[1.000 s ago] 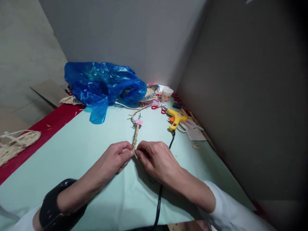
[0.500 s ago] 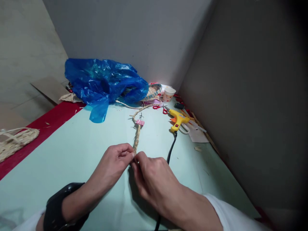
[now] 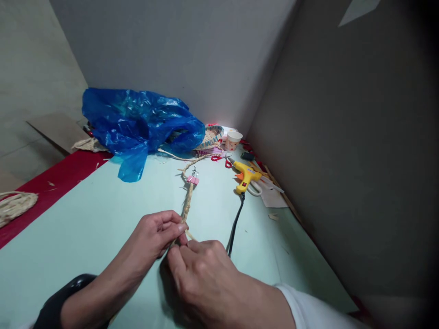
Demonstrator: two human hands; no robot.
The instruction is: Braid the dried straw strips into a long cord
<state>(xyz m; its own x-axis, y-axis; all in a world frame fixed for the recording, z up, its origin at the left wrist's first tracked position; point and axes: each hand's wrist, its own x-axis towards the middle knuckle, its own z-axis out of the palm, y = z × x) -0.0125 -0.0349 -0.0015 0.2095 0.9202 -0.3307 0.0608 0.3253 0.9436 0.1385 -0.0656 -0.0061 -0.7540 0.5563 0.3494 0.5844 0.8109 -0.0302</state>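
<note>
A tan braided straw cord (image 3: 188, 201) runs over the pale green table (image 3: 103, 214) from my hands toward the back. A pink binder clip (image 3: 192, 179) is clamped on it partway along. My left hand (image 3: 156, 235) pinches the near end of the braid between thumb and fingers. My right hand (image 3: 199, 274) is closed just beside it, its fingertips on loose straw strands at the same end. Both hands touch each other over the braid's end, which they partly hide.
A yellow glue gun (image 3: 244, 176) lies to the right, its black cable (image 3: 235, 224) running toward me. A crumpled blue plastic bag (image 3: 137, 123), a woven basket (image 3: 211, 136), a paper cup (image 3: 234, 140) and red scissors (image 3: 219, 159) sit at the back. Grey walls close the right side.
My right hand has drawn back toward me and turned over the braid's end. The left hand keeps its pinch. The view shifted slightly.
</note>
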